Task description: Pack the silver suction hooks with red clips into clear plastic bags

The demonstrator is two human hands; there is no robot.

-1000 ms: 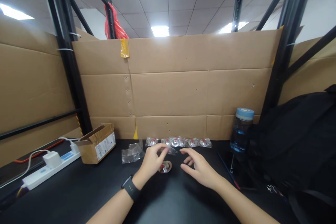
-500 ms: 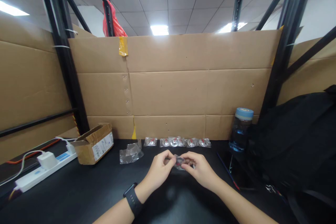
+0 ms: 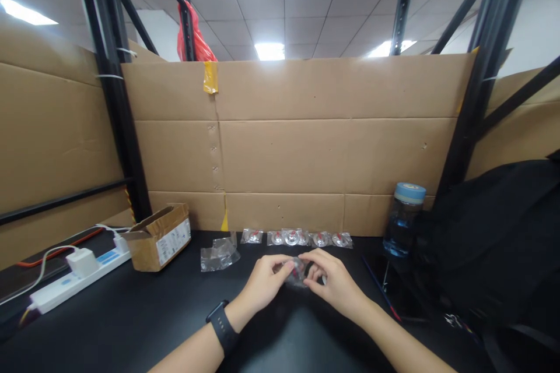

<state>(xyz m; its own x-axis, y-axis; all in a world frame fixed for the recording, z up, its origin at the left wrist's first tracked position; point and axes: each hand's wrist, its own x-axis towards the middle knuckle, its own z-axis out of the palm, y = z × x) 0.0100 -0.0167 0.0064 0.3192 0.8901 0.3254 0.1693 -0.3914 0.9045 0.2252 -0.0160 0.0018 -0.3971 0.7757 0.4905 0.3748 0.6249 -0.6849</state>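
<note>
Between my hands, just above the black table, is a small clear plastic bag with something red and dark inside, too small to make out. My left hand, with a black watch on its wrist, pinches the bag's left side between thumb and fingers. My right hand is at its right side, fingertips curled onto the upper edge and thumb lower down. Behind them, along the cardboard wall, lies a row of clear packets holding round silvery pieces with red marks.
Crumpled clear bags lie to the left, near an open cardboard box and a white power strip. At right stand a blue-lidded water bottle and a black backpack, with a dark phone-like slab before them.
My right hand's fingers have shifted up along the bag and spread a little from the thumb. More of the bag shows between my hands. The whole view has shifted slightly.
</note>
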